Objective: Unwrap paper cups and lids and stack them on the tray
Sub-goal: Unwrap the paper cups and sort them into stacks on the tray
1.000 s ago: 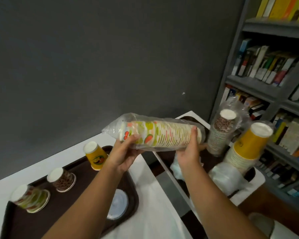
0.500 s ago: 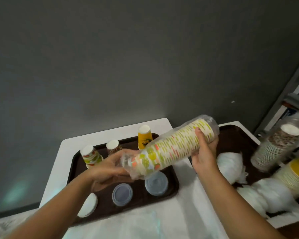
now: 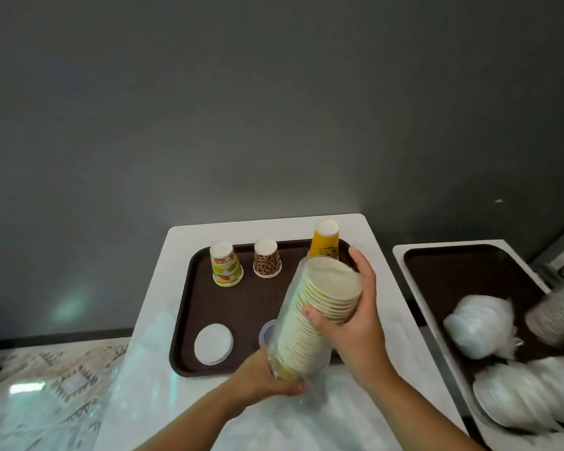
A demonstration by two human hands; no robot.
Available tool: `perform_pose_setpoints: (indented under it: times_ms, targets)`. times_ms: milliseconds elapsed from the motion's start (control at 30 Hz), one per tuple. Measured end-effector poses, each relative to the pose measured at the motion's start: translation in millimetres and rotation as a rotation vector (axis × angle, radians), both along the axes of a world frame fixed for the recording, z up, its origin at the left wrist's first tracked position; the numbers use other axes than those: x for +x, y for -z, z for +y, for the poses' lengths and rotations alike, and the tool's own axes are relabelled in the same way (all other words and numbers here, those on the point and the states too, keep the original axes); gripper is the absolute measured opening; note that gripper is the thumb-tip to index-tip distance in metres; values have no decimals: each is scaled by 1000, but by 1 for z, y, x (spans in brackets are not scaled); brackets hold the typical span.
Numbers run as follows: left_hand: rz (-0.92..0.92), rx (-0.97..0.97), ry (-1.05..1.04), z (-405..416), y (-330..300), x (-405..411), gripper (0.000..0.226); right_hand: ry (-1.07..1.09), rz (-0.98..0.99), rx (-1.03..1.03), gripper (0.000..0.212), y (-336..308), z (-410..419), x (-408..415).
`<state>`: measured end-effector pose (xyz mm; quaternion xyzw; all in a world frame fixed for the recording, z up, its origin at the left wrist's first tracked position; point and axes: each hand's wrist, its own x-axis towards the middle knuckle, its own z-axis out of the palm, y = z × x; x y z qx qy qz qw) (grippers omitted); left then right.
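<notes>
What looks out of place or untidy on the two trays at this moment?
Nothing is spilled or damaged. On the left tray, three cups stand upside down in a row, which seems deliberate. The wrapped lid bundles lie loosely heaped on the right tray. The wrapped cup stack is held tilted.

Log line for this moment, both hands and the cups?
left hand: grips sleeve's lower end | right hand: grips upper end | wrapped cup stack: tilted over tray | wrap: still on

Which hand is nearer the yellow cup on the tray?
Right. The right hand, gripping the top of the wrapped cup stack, is just below the yellow cup; the left hand holds the stack's bottom, much farther.
</notes>
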<state>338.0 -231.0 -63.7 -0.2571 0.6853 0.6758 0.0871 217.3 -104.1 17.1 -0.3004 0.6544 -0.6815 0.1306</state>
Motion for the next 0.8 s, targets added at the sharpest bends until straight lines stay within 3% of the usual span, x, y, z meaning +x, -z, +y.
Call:
perform_pose_setpoints:
  times_ms: [200,433,600,800]
  targets:
    - [57,-129,-66,1,7,13,86,-157,2,120,101,7,1,21]
    - [458,-341,-93,2,-33,7,118,-280,-48,213,101,13,4,26]
    - [394,-348,-180,11,-27,4,85,-244,-89,234,100,28,2,35]
    - [259,-396,-196,13,-2,11,79,-191,-204,324,94,59,9,50]
